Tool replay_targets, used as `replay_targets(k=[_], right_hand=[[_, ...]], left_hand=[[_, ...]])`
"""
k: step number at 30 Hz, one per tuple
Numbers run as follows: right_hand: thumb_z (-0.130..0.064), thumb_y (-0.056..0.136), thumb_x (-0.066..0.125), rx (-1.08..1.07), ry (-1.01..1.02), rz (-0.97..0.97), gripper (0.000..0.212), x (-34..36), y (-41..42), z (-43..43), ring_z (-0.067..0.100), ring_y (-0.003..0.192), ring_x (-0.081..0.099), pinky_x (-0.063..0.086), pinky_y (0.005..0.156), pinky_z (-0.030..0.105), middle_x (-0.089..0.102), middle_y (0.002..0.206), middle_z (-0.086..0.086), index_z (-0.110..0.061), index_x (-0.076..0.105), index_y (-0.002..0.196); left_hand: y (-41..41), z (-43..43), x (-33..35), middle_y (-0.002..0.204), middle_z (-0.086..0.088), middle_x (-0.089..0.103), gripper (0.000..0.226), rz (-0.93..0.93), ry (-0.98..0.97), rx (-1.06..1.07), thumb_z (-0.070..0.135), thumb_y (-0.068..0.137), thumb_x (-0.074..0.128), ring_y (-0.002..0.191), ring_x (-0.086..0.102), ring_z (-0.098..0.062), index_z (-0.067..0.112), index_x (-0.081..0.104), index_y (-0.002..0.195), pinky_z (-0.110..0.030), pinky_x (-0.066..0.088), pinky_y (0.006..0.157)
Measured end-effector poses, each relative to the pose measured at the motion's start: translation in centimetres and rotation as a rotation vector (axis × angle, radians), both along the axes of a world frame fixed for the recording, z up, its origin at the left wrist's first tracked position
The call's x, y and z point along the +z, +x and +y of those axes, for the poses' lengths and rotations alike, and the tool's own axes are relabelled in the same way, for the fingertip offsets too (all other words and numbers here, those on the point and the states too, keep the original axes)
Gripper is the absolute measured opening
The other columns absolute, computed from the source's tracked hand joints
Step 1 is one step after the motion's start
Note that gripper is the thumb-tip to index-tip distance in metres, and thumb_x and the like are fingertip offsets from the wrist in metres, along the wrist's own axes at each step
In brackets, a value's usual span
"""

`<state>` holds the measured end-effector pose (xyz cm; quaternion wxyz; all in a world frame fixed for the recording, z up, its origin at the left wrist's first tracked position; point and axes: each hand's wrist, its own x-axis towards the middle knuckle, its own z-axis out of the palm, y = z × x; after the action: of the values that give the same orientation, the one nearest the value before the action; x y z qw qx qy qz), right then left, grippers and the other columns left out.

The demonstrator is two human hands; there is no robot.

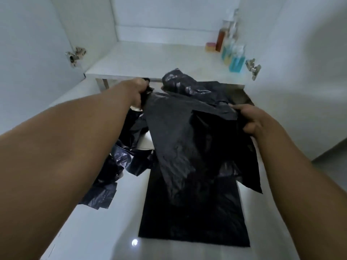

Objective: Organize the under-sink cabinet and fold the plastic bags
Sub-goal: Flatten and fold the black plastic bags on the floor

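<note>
A black plastic bag [180, 132] hangs stretched between my two hands above the white floor. My left hand [138, 92] grips its upper left corner. My right hand [252, 119] pinches its right edge. Below it a flattened black bag [195, 218] lies spread on the floor. A heap of crumpled black bags [120, 162] lies to the left, under my left forearm. Another crumpled black bag [178, 79] sits at the front edge of the open cabinet.
The white cabinet shelf [150, 57] stands open ahead, with door hinges at left [76, 54] and right [253, 67]. Several bottles [234, 53] with blue and amber liquid and a pink-yellow sponge [211, 46] stand at its right back.
</note>
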<state>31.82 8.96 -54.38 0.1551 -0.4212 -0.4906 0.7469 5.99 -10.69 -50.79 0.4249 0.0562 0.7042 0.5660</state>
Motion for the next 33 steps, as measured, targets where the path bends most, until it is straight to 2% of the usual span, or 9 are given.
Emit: replay_targets(k=[5,9,12,14,18,22,25,29,33], right_hand=[[-0.016,0.105,0.044,-0.055,-0.023,-0.268,0.023,-7.0,1.6,-0.4,0.028,0.077,0.062,0.052,0.064,0.04,0.065,0.092,0.013,-0.003,0.062,0.099],[-0.014,0.094,0.064,-0.028,0.25,-0.472,0.009,-13.1,2.7,-1.3,0.021,0.069,0.061,0.048,0.046,0.025,0.065,0.087,0.007,-0.005,0.062,0.096],[-0.02,0.093,0.064,0.085,0.413,-0.529,0.017,-16.3,3.1,-1.3,0.027,0.087,0.064,0.058,0.073,0.034,0.067,0.104,0.011,-0.008,0.063,0.105],[-0.021,0.093,0.062,0.168,0.546,-0.636,0.026,-17.6,3.3,-0.9,0.028,0.096,0.061,0.052,0.085,0.032,0.064,0.112,0.012,-0.005,0.061,0.113],[-0.018,0.095,0.058,0.104,0.7,-0.678,0.035,-18.6,3.5,-0.5,0.022,0.089,0.054,0.047,0.078,0.03,0.06,0.12,0.014,-0.007,0.049,0.127],[-0.025,0.096,0.06,-0.014,0.672,-0.635,0.058,-19.0,3.8,-0.8,0.03,0.11,0.058,0.051,0.096,0.041,0.054,0.134,0.017,-0.012,0.033,0.146],[-0.014,0.098,0.053,-0.062,0.727,-0.647,0.055,-19.1,4.1,-1.1,0.025,0.104,0.056,0.049,0.093,0.038,0.054,0.13,0.013,-0.016,0.03,0.148],[-0.003,0.098,0.047,-0.077,0.875,-0.493,0.044,-19.4,4.7,-2.0,0.022,0.11,0.054,0.042,0.094,0.025,0.053,0.127,0.01,-0.015,0.044,0.14],[-0.021,0.098,0.052,0.05,1.002,-0.747,0.046,-20.0,5.3,-3.0,0.029,0.126,0.039,0.039,0.102,0.047,0.039,0.142,0.011,-0.017,0.041,0.142]], left_hand=[[2.0,1.6,-7.1,0.09,-0.013,0.078,0.074,-0.203,0.048,-0.112,0.075,0.084,0.055,0.076,0.076,-0.029,0.007,0.081,0.07,-0.041,0.06,0.068],[4.3,0.7,-13.4,0.077,-0.007,0.074,0.016,-0.091,-0.186,-0.217,0.021,0.094,0.069,0.059,0.073,-0.018,0.008,0.068,0.085,-0.032,0.059,0.054],[4.9,0.8,-16.6,0.072,-0.01,0.067,0.02,0.136,-0.231,-0.142,-0.007,0.091,0.063,0.052,0.068,-0.02,0.007,0.057,0.078,-0.03,0.058,0.049],[4.9,0.6,-17.8,0.077,-0.007,0.06,0.022,0.348,-0.303,-0.159,-0.002,0.089,0.064,0.057,0.061,-0.021,0.016,0.053,0.085,-0.028,0.054,0.049],[4.5,0.1,-19.6,0.096,-0.008,0.064,0.017,0.57,-0.34,-0.154,0.007,0.089,0.064,0.075,0.062,-0.023,0.021,0.059,0.097,-0.025,0.046,0.056],[4.4,-0.1,-21.2,0.115,-0.01,0.072,0.016,0.609,-0.377,-0.213,0.013,0.089,0.07,0.105,0.067,-0.029,0.013,0.076,0.105,-0.037,0.056,0.092],[5.2,-0.8,-21.6,0.116,-0.012,0.072,0.031,0.543,-0.346,-0.3,0.015,0.086,0.077,0.108,0.067,-0.027,0.007,0.073,0.116,-0.035,0.053,0.099],[6.0,-1.8,-21.7,0.123,-0.012,0.068,0.05,0.716,-0.275,-0.308,0.008,0.082,0.077,0.112,0.064,-0.022,0.004,0.064,0.131,-0.022,0.044,0.094],[5.9,-2.1,-22.2,0.142,-0.019,0.051,0.064,0.761,-0.384,-0.466,0.023,0.08,0.083,0.128,0.054,-0.032,0.002,0.057,0.135,-0.033,0.044,0.107]])
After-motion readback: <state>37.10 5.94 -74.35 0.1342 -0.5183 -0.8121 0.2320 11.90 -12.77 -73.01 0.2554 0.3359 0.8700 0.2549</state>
